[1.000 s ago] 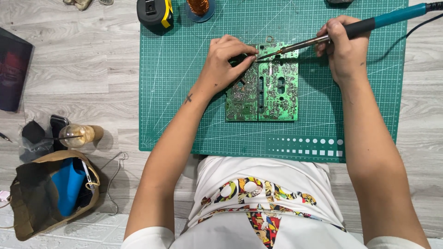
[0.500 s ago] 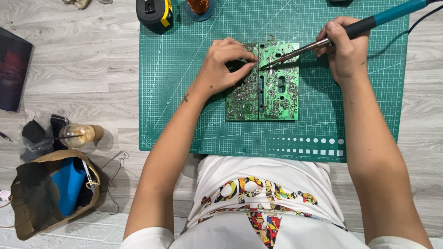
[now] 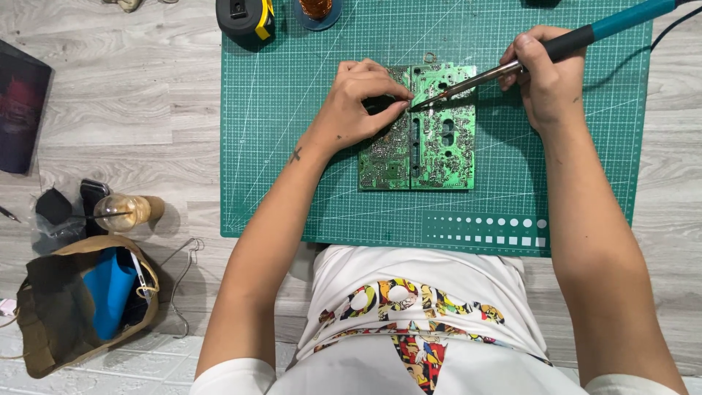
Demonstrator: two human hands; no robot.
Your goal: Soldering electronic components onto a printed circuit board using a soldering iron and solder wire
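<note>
wood-look floor point(image 3: 131, 110) carries everything. green cutting mat point(image 3: 292, 146) lies toward the far edge, its near edge against the person's white printed shirt point(image 3: 417, 307). green circuit board point(image 3: 420, 146) sits solder side up near the mat's centre, slightly toward the far edge.

left hand point(image 3: 358, 110) rests on the board's far-left corner, fingertips pinched on something small and dark at the joint; what it is can't be made out. right hand point(image 3: 548, 77) is clenched pen-style around a soldering iron point(image 3: 556, 47), teal and black handle, cord running off the far-right corner. the tip touches the board just beside the left fingertips.

risks, as a judgement: hot tip that close to the fingers, a small slip could burn them. board is held by one hand only, so tip pressure could skate it across the mat. the cord could drag the handle off aim.

off the mat's left edge: brown bag point(image 3: 66, 307) with something blue inside, a small bottle point(image 3: 124, 212). tape measure point(image 3: 245, 14) at the far-left corner.
</note>
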